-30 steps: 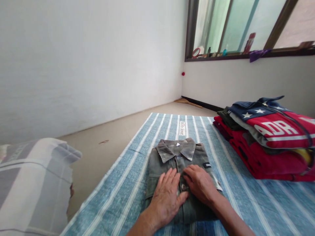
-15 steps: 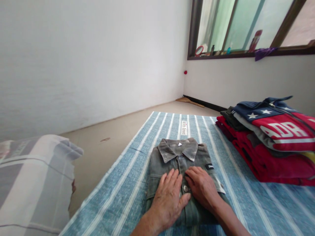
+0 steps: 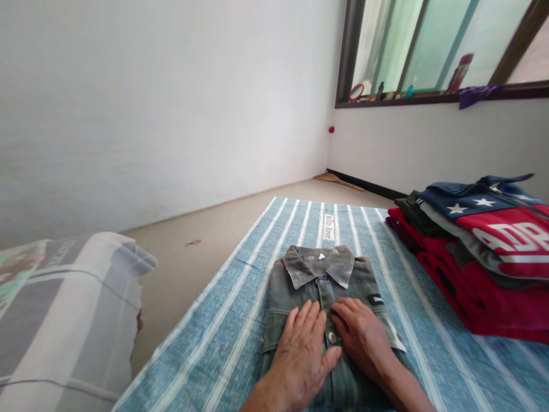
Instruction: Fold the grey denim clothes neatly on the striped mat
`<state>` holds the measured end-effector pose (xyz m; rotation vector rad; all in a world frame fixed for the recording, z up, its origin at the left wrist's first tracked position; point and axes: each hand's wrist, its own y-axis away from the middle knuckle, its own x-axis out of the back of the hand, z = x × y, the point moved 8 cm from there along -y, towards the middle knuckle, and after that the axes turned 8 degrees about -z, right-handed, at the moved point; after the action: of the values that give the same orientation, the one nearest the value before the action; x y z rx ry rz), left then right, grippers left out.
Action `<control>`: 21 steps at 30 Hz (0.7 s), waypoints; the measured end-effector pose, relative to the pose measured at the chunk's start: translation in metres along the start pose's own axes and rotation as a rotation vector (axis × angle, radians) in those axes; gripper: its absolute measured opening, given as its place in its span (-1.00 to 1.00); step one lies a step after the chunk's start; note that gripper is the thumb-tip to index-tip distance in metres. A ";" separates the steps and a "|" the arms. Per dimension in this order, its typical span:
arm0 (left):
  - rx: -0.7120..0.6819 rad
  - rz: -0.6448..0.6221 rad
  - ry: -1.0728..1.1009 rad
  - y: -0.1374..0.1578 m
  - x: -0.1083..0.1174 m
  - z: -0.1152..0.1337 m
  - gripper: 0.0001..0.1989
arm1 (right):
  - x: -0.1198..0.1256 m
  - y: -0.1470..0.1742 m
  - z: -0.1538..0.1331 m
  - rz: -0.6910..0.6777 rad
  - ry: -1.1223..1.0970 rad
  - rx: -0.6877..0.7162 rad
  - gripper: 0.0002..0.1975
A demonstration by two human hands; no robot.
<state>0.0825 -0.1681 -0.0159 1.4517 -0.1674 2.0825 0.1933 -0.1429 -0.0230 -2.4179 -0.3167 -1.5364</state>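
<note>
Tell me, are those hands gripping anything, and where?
Nothing is gripped. The left hand and right hand lie flat, palms down, on the front of the folded grey denim jacket, beside its button placket.

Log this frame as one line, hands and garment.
left hand: flat on folded grey denim shirt | right hand: flat on shirt, beside left | shirt on striped blue mat | folded clothes stack at right

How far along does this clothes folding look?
Done: a stack of folded clothes sits at the right on the striped blue mat. In hand: the grey denim jacket lies folded with its collar up, and the left hand and right hand rest flat on it. Left: the jacket is not yet on the stack; no unfolded clothes are in view.
</note>
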 end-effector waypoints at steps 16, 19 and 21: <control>0.021 -0.044 0.067 0.000 -0.001 -0.001 -0.36 | -0.008 0.002 0.004 0.067 0.029 0.051 -0.78; 0.024 -0.047 0.059 0.000 -0.002 -0.002 -0.36 | -0.008 0.000 0.004 0.050 0.031 0.047 -0.79; 0.024 -0.046 0.054 -0.001 -0.003 -0.004 -0.36 | -0.008 0.000 0.004 0.043 0.027 0.047 -0.79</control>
<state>0.0805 -0.1674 -0.0206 1.3993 -0.0871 2.0903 0.1930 -0.1416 -0.0322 -2.3509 -0.2907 -1.5249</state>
